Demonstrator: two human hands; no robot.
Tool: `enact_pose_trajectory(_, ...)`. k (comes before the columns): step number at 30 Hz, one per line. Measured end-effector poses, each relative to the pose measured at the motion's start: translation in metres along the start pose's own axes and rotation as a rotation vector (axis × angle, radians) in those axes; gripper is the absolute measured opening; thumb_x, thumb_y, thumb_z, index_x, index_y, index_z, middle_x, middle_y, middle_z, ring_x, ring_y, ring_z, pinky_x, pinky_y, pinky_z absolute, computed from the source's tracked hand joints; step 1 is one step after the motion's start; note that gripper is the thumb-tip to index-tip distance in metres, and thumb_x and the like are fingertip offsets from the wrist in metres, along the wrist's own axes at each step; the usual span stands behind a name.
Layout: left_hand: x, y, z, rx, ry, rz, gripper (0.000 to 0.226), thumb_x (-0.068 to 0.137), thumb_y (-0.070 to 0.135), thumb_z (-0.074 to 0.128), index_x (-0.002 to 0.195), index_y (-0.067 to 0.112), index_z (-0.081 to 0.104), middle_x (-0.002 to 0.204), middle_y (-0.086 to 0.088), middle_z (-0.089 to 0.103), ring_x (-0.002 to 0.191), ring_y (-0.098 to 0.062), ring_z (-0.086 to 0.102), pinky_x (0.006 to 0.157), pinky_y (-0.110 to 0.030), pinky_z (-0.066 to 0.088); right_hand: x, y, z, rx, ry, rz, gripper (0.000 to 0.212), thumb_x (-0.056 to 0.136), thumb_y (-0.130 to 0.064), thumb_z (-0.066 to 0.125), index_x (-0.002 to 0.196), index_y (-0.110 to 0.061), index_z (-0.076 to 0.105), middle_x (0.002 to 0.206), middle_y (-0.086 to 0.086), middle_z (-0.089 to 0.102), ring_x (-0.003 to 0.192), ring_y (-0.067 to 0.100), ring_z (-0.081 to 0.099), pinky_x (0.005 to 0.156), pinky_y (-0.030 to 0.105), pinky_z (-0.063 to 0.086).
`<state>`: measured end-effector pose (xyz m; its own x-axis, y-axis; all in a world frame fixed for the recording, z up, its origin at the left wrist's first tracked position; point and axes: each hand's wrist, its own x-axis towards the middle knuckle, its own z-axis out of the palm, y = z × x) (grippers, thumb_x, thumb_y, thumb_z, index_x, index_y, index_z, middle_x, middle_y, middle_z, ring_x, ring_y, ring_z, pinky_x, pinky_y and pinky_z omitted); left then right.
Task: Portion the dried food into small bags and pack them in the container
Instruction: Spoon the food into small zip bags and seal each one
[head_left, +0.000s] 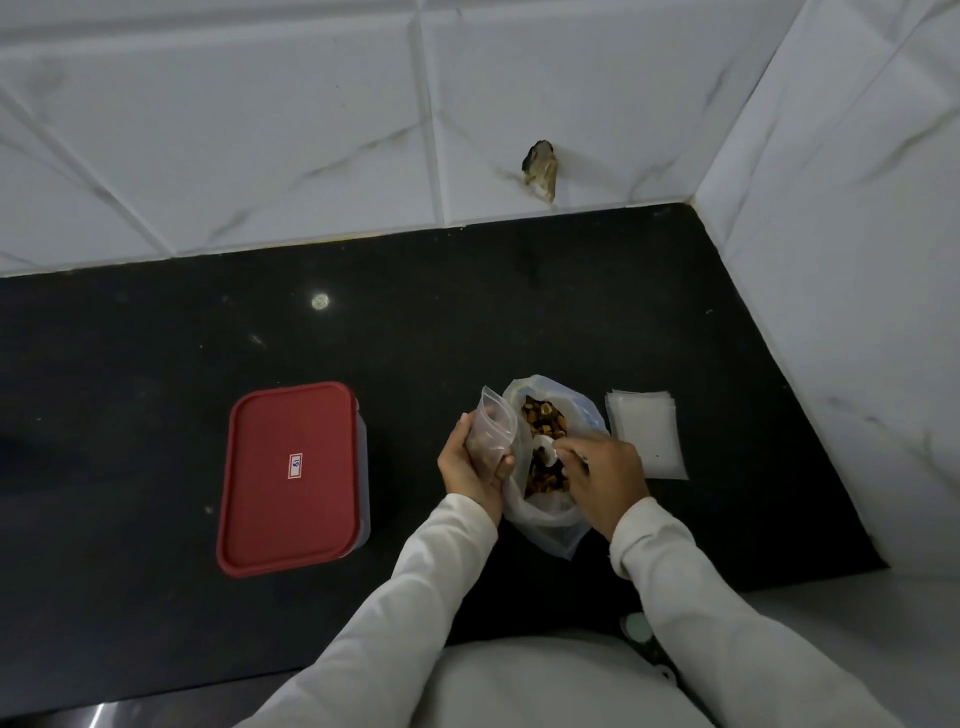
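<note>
A large clear plastic bag (545, 519) stands open on the black counter, filled with brown dried food (543, 415). My left hand (470, 465) grips a small clear zip bag (493, 423) upright just left of the big bag; some dark pieces show inside it. My right hand (602, 475) reaches into the big bag's mouth and holds a small white scoop (545, 449) over the food. A closed container with a red lid (291, 478) sits to the left, apart from both hands.
A stack of empty small clear bags (647, 434) lies right of the big bag. White tiled walls close the counter (156, 364) at the back and on the right. A chipped hole (540, 169) marks the back wall.
</note>
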<state>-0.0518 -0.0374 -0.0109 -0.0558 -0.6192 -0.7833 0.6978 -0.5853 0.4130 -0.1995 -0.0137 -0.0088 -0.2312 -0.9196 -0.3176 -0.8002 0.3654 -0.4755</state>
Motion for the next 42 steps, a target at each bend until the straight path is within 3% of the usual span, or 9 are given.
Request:
enact_pose_trajectory(2,0.001,0.001,0.000,-0.006,0.003,-0.003,0.035,0.093,0.043,0.055,0.107,0.015,0.070,0.086,-0.005,0.072,0.060,-0.015,0.065,0.048,-0.022,0.047,-0.014,-0.005,-0.007,0.063,0.055,-0.163,0.020,0.089,-0.003,0.060,0.103,-0.007,0.074,0.094,0.011,0.072,0.086,0.027,0.065,0.075,0.017,0.043)
enact_pose_trajectory(5,0.003,0.000,-0.001,-0.013,0.015,0.006,0.038,0.093,0.043,0.056,0.112,0.014,0.069,0.087,-0.006,0.071,0.059,-0.015,0.065,0.047,-0.021,0.047,-0.015,0.000,-0.011,0.084,-0.037,-0.236,0.017,0.091,-0.007,0.060,0.100,-0.005,0.075,0.090,0.014,0.072,0.085,0.029,0.065,0.081,0.039,0.051)
enact_pose_trajectory(9,0.001,0.000,0.000,-0.025,0.013,0.008,0.035,0.093,0.043,0.055,0.106,0.014,0.070,0.086,-0.006,0.070,0.057,-0.014,0.064,0.046,-0.021,0.046,-0.013,-0.001,-0.010,0.199,-0.261,-0.101,0.024,0.099,-0.017,0.052,0.116,-0.005,0.064,0.105,0.005,0.064,0.100,0.017,0.059,0.100,0.034,0.042)
enact_pose_trajectory(13,-0.002,0.002,0.002,-0.049,0.007,0.003,0.032,0.095,0.040,0.052,0.101,0.013,0.070,0.073,-0.004,0.072,0.050,-0.013,0.063,0.046,-0.019,0.046,-0.009,-0.001,-0.019,0.398,-0.250,-0.023,0.012,0.093,-0.020,0.063,0.098,-0.021,0.073,0.082,-0.004,0.074,0.077,0.000,0.069,0.073,0.010,0.050)
enact_pose_trajectory(20,0.000,0.003,-0.002,-0.068,-0.013,0.025,0.032,0.094,0.041,0.054,0.097,0.014,0.070,0.077,-0.005,0.070,0.052,-0.013,0.061,0.048,-0.021,0.045,-0.010,0.007,-0.030,0.595,-0.331,0.159,0.011,0.088,-0.015,0.068,0.092,-0.023,0.075,0.079,0.000,0.076,0.082,0.015,0.072,0.087,0.030,0.055)
enact_pose_trajectory(29,-0.003,0.012,-0.004,0.000,-0.053,0.033,0.036,0.093,0.042,0.054,0.112,0.015,0.068,0.089,-0.005,0.071,0.066,-0.017,0.067,0.047,-0.021,0.048,-0.022,0.015,-0.049,0.699,-0.187,0.184,0.014,0.089,-0.010,0.066,0.096,-0.017,0.076,0.081,0.002,0.075,0.086,0.020,0.071,0.078,0.025,0.055)
enact_pose_trajectory(34,-0.010,0.017,-0.002,0.049,-0.104,0.046,0.030,0.092,0.041,0.056,0.099,0.018,0.074,0.088,-0.005,0.073,0.073,-0.018,0.066,0.048,-0.023,0.047,-0.032,-0.009,-0.074,0.845,-0.050,0.099,0.015,0.089,-0.009,0.064,0.095,-0.019,0.075,0.081,0.003,0.074,0.082,0.017,0.070,0.076,0.026,0.056)
enact_pose_trajectory(38,-0.011,0.019,-0.001,0.100,-0.127,0.071,0.025,0.089,0.040,0.058,0.094,0.021,0.074,0.092,-0.002,0.072,0.081,-0.019,0.064,0.051,-0.024,0.048,-0.041,-0.037,-0.087,0.850,-0.017,-0.065,0.016,0.090,-0.013,0.063,0.097,-0.024,0.073,0.082,-0.004,0.074,0.077,0.004,0.069,0.065,0.014,0.053)
enact_pose_trajectory(42,-0.012,0.019,-0.001,0.114,-0.178,0.091,0.029,0.086,0.041,0.060,0.100,0.019,0.072,0.093,-0.003,0.068,0.077,-0.017,0.063,0.050,-0.024,0.045,-0.040,-0.056,-0.076,0.604,0.132,-0.294,0.020,0.091,-0.023,0.063,0.091,-0.042,0.069,0.078,-0.014,0.072,0.077,0.001,0.068,0.073,0.015,0.054)
